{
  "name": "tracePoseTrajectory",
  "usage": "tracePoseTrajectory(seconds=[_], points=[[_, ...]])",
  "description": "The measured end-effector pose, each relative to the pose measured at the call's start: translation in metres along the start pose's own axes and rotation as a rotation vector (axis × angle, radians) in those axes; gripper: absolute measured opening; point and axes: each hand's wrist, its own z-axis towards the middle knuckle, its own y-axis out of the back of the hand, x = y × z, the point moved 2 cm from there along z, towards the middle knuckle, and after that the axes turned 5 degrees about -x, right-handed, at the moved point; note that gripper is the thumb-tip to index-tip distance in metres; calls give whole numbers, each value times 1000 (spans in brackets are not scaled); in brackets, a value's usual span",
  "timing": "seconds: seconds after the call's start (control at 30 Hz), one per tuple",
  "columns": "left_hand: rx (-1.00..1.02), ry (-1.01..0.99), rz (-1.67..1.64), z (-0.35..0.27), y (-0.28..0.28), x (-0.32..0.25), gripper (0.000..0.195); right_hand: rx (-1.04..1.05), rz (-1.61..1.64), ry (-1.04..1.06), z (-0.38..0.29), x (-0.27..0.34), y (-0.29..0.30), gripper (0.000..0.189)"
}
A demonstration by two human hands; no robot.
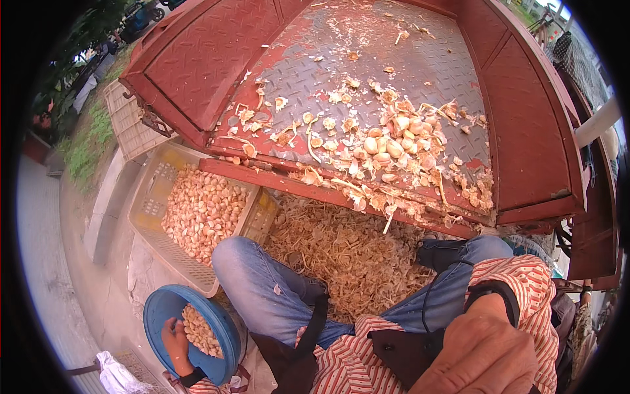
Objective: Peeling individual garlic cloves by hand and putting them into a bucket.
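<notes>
My left hand [175, 342] reaches into a blue plastic bucket [158, 310] at the lower left. Its fingers are curled beside the garlic cloves [203, 330] inside, and whether they grip any is unclear. Close to the camera at the lower right is my right hand [485, 352], back uppermost; its fingertips are cut off by the bottom edge. On the red metal cart bed [354, 54] ahead of me lies a pile of separated garlic cloves [389, 143] among papery skins and cut stems.
A pale plastic crate [147, 231] full of garlic cloves [204, 212] stands left of my knee. Garlic husks and stalks [344, 251] cover the ground between my legs. The cart's front lip [275, 181] and raised red side panels [531, 128] bound the bed.
</notes>
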Motion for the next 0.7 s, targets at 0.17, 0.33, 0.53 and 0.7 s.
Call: tracePoseTrajectory(seconds=[0.17, 0.33, 0.53, 0.7], points=[[21, -300, -590, 40, 18, -212, 25, -115, -241, 57, -13, 12, -5, 4], [247, -810, -799, 41, -37, -426, 19, -307, -373, 297, -33, 18, 6, 10], [63, -1068, -436, 58, -119, -544, 22, -85, -315, -187, -27, 40, 50, 11], [388, -1058, -169, 56, -141, -576, 34, -146, -296, -292, -36, 46, 75, 13]])
